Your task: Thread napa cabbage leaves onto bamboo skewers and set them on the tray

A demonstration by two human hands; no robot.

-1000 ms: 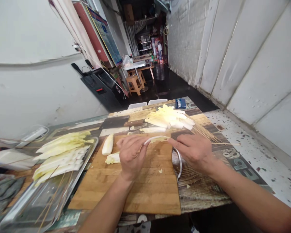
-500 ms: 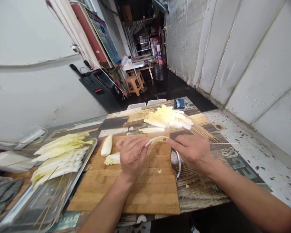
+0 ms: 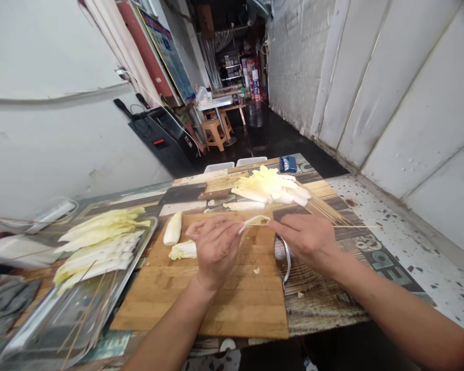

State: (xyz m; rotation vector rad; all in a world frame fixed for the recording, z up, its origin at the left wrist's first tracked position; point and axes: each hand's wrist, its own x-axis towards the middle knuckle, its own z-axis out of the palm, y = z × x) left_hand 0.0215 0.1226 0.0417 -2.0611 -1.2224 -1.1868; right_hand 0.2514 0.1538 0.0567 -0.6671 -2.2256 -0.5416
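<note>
Over the wooden cutting board [image 3: 201,314], my left hand [image 3: 218,247] is closed on a pale cabbage leaf [image 3: 255,220]. My right hand [image 3: 307,239] pinches a thin wooden skewer [image 3: 355,226], whose tail sticks out to the right. The skewer's front part runs at the leaf; its tip is hidden by the leaf and my left fingers. Left of my left hand, a small cabbage heart [image 3: 172,229] and a cut cabbage piece [image 3: 183,250] lie on the board. Beyond the board is a pile of yellow-white cabbage leaves [image 3: 270,185].
At left, a metal tray [image 3: 54,330] holds skewered cabbage leaves [image 3: 100,252] and loose skewers. A cleaver [image 3: 185,194] lies behind the board. A bundle of skewers [image 3: 327,206] and a blue box [image 3: 288,164] are at the right back. A grey cloth [image 3: 11,306] lies at far left.
Both hands stay on the leaf and skewer, my left hand slightly farther right in view. The leaf is a little more bent. The whole view has shifted slightly.
</note>
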